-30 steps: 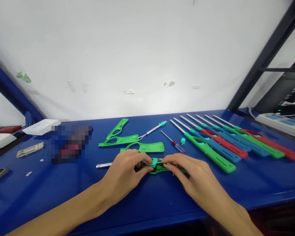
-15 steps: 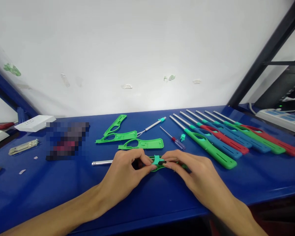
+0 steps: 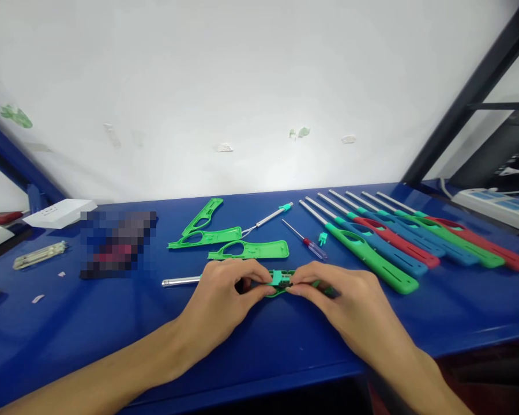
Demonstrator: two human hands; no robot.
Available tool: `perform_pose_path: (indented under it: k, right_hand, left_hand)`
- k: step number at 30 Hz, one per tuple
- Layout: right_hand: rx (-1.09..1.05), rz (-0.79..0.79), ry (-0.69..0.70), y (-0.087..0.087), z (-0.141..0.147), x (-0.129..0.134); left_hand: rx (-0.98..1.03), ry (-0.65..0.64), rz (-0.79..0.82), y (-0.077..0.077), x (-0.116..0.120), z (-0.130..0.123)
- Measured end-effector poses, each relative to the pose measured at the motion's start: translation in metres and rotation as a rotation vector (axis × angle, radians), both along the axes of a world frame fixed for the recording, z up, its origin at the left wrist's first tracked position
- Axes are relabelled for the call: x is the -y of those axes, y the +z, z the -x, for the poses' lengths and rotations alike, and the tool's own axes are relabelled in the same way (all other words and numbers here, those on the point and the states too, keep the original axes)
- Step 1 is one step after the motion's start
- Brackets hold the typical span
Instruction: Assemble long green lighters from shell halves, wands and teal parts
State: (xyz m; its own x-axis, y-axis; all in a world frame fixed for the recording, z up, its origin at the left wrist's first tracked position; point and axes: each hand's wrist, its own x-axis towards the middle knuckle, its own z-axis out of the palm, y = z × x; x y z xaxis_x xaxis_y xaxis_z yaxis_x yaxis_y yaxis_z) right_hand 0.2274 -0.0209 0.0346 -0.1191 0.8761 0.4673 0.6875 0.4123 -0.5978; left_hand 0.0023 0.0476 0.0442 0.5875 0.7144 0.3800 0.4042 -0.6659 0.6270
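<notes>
A partly built green gas lighter lies near the table's front, its metal tube point(image 3: 180, 282) pointing left and its open green shell point(image 3: 279, 293) between my hands. Across the shell sits a teal trigger piece point(image 3: 280, 278). My left hand point(image 3: 225, 294) is closed, thumb and forefinger pinching the trigger piece's left side. From the right, my right hand point(image 3: 343, 294) pinches a small black part at the trigger's right end; the fingers cover most of it. Behind them rest several green handle halves point(image 3: 263, 249), a screwdriver point(image 3: 313, 248) and a loose teal trigger point(image 3: 323, 238).
Several finished lighters point(image 3: 363, 253) in green, blue and red lie in a row at the right. A loose metal tube with wires point(image 3: 270, 217) is at the back. Leftward are a bag of small parts point(image 3: 40, 255) and a white box point(image 3: 60, 213). A power strip point(image 3: 497, 210) stands far right.
The teal trigger piece sits slightly lower and flatter in the shell, with both hands pinching in nearly the same place. The view has shifted a little.
</notes>
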Motion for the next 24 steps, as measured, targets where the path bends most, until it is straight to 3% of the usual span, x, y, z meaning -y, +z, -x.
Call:
perform_pose_path:
  k: [24]
  right_hand:
    - [0.014,-0.108,-0.012,0.005,0.0028,0.0]
  left_hand:
    - [0.111,-0.035,-0.106,0.0026,0.0021,-0.0015]
